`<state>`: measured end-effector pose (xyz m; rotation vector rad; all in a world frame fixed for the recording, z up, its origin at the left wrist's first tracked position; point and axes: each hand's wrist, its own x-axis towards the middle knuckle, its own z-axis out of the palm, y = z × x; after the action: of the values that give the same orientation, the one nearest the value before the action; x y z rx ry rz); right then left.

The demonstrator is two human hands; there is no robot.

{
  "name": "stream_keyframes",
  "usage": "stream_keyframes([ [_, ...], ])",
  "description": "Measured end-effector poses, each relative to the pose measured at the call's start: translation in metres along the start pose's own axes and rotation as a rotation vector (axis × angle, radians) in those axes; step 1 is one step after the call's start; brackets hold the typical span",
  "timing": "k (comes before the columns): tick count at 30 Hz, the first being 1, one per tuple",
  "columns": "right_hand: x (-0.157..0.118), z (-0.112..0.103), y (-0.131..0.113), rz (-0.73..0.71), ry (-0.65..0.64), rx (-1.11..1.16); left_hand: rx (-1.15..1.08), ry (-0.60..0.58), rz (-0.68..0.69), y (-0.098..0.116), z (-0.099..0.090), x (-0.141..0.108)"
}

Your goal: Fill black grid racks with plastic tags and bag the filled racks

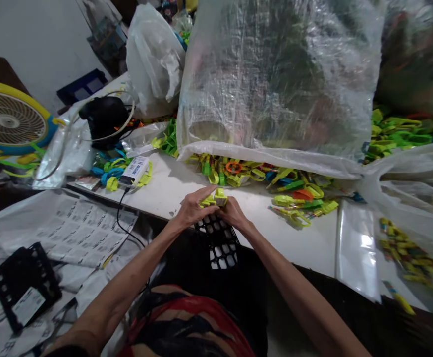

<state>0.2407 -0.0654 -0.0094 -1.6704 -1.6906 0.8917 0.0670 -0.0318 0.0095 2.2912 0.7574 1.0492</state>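
At the table's front edge my left hand (191, 210) and my right hand (233, 212) are close together, fingers closed around small yellow-green plastic pieces (220, 197). Some of these pieces show between the thumb and fingers of my left hand; the right fingers press against the same bunch. Their exact kind is hard to make out. A black lattice-like strip (222, 245) with white showing through its holes hangs just below my hands; whether they touch it is unclear. Beyond them lies a pile of mostly yellow and green strap-like plastic pieces (253, 171), with a few orange and blue ones.
A large translucent plastic sack (279, 84) stands behind the pile. Flat clear bags (357, 248) lie at the right. On the left are a white power bank (135, 171) with a black cable, a yellow fan (12, 116) and printed label sheets (86, 228).
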Motion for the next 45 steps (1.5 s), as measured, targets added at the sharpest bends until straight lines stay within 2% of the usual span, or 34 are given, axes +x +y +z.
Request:
stream_keyframes([
  [6,-0.002,-0.009,0.006,0.261,-0.130,0.540,-0.047,0.016,0.064,-0.001,0.005,0.004],
  [8,-0.004,-0.014,0.008,0.307,-0.103,0.636,-0.073,0.009,0.043,0.001,0.005,0.005],
  [11,-0.011,-0.020,0.011,0.391,0.023,0.719,-0.114,-0.009,-0.007,0.004,0.003,0.006],
  [15,-0.021,-0.017,0.012,0.454,0.135,0.693,-0.123,-0.015,-0.039,0.005,0.001,0.007],
  [20,-0.021,-0.006,0.007,0.417,0.125,0.690,-0.121,-0.021,-0.050,0.005,0.001,0.008],
  [24,-0.012,-0.006,0.004,0.389,0.077,0.492,-0.117,-0.028,-0.033,0.006,0.002,0.009],
  [28,-0.008,-0.012,-0.002,0.175,0.030,0.211,-0.063,-0.038,-0.024,0.007,0.002,0.008],
  [31,-0.012,-0.013,-0.005,-0.030,0.007,0.110,-0.052,-0.049,-0.011,0.006,0.003,0.007],
  [33,-0.015,-0.012,-0.006,-0.087,0.018,0.057,-0.074,-0.072,0.019,0.005,0.003,0.008],
  [38,-0.015,-0.009,-0.004,-0.028,0.043,0.061,-0.103,-0.099,0.052,0.006,0.004,0.010],
  [45,-0.008,-0.006,0.008,0.194,0.000,0.327,-0.107,-0.046,-0.036,0.008,0.004,0.006],
])
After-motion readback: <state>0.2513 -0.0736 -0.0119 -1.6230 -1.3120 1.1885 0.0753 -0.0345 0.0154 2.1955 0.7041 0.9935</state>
